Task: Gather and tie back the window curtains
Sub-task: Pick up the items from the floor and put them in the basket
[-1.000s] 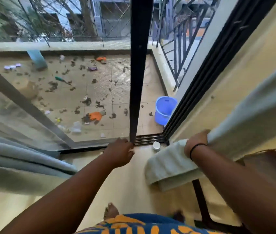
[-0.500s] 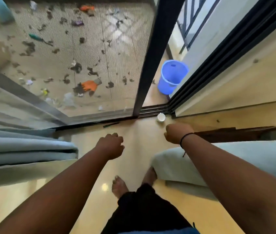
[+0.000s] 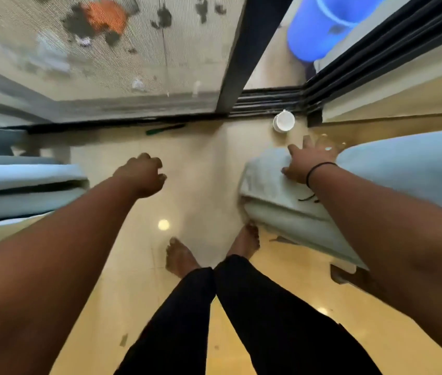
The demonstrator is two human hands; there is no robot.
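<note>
Left hand [image 3: 141, 174]: loosely clenched, holding nothing, hanging in the air above the floor [image 3: 201, 185]. It is near the left curtain [image 3: 22, 182] but apart from it.

Right hand [image 3: 306, 161]: fingers spread, palm laid on the right curtain [image 3: 276, 190] near its lower end. Contact is plain; the fingers are not closed round the cloth. A black band [image 3: 319, 169] sits on that wrist.

Curtains: both pale blue-grey. The left one hangs in folds at the left edge of view. The right one runs from the right edge toward the middle, its bunched lower end just above the floor and close to the right foot [image 3: 244, 239].

Surroundings: two bare feet stand on the glossy tan floor. A white cup [image 3: 284, 121] sits on the floor by the sliding-door track [image 3: 265, 101], near the right hand. A blue bucket [image 3: 317, 25] stands outside, beyond the track. The mesh screen [image 3: 106, 50] fills the upper left; scattered debris shows through it, blurred.
</note>
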